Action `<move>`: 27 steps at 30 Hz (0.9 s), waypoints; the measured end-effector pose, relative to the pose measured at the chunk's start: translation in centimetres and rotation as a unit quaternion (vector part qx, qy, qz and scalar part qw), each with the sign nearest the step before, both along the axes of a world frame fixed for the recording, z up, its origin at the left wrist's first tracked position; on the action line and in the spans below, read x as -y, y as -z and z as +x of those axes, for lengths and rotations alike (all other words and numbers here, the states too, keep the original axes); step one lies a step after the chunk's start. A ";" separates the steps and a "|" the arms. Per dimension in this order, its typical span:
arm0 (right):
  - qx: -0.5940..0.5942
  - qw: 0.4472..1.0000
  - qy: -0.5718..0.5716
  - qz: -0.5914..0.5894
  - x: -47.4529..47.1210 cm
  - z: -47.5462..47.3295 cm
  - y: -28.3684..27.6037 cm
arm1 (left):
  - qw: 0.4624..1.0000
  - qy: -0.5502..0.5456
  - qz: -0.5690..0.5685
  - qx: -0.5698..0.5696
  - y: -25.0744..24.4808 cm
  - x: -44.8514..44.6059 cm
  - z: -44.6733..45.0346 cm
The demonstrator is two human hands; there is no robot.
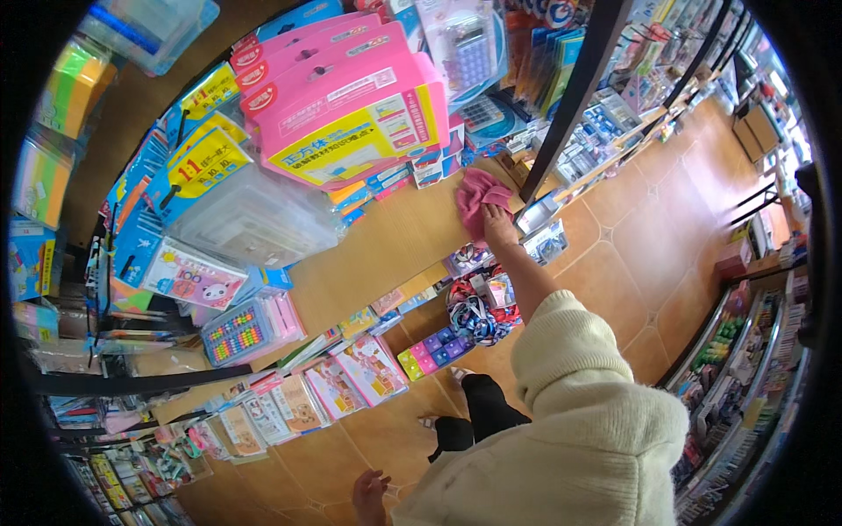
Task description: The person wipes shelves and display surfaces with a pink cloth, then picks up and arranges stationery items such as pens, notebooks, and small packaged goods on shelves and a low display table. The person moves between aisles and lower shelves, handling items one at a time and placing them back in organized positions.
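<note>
My right hand (498, 227) is on a crumpled pink cloth (479, 197), pressing it onto the wooden shelf board (388, 243) beside a black upright post (579, 98). The sleeve of a cream knit sweater covers most of that arm. Low in the view, my left hand (370, 494) hangs over the tiled floor, fingers loosely bent and apart, with nothing seen in it. Behind the cloth on the board stand small boxes (437, 164) and large pink hanging packages (355, 112). A clear plastic case (256, 220) hangs farther left.
An abacus-like bead set (238, 334) sits at the board's left end. Below the front edge are notebooks (368, 371), a colourful box (434, 353) and a bin of coiled straps (483, 309). More stocked shelves (743, 368) line the right, across the tiled aisle (631, 243).
</note>
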State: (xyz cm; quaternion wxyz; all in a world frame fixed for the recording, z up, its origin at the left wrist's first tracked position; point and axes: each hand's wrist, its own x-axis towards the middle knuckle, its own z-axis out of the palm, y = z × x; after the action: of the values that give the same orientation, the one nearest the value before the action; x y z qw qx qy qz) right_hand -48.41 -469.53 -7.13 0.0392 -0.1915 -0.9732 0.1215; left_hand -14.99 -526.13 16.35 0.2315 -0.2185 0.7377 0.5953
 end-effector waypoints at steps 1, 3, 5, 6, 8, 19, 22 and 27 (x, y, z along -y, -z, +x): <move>0.025 1.000 0.008 -0.012 -0.1 0.1 -0.2 | 1.000 -0.006 -0.007 -0.003 -1.2 -0.6 0.2; 0.055 0.997 0.041 -0.033 1.2 1.0 -1.4 | 0.999 -0.031 -0.024 -0.012 -4.0 -1.5 1.6; 0.035 0.996 0.072 -0.037 -1.3 2.0 0.6 | 0.999 -0.050 -0.006 -0.021 -3.0 -0.3 3.7; 0.000 0.998 0.068 -0.018 -3.0 2.9 2.4 | 0.997 -0.066 0.006 -0.031 -1.6 0.6 5.0; -0.060 0.996 0.054 0.025 -4.9 6.3 4.0 | 0.990 -0.102 0.069 -0.070 3.2 3.1 9.0; -0.149 0.980 -0.130 0.005 11.4 28.0 3.2 | 0.930 -0.229 -0.110 0.266 21.4 7.5 43.6; -0.078 0.967 -0.237 -0.054 19.4 34.1 4.6 | 0.920 -0.260 -0.033 0.290 23.6 5.0 52.2; 0.028 0.923 -0.370 -0.103 28.5 43.5 5.2 | 0.935 -0.259 -0.032 0.239 25.8 1.5 56.7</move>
State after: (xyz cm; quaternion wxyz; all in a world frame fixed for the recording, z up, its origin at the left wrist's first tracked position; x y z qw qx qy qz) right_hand -4.90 -497.99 -12.30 -0.0558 0.1764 -0.9575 0.2211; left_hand 41.66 -527.60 -9.48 0.2313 -0.5452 0.5968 0.5414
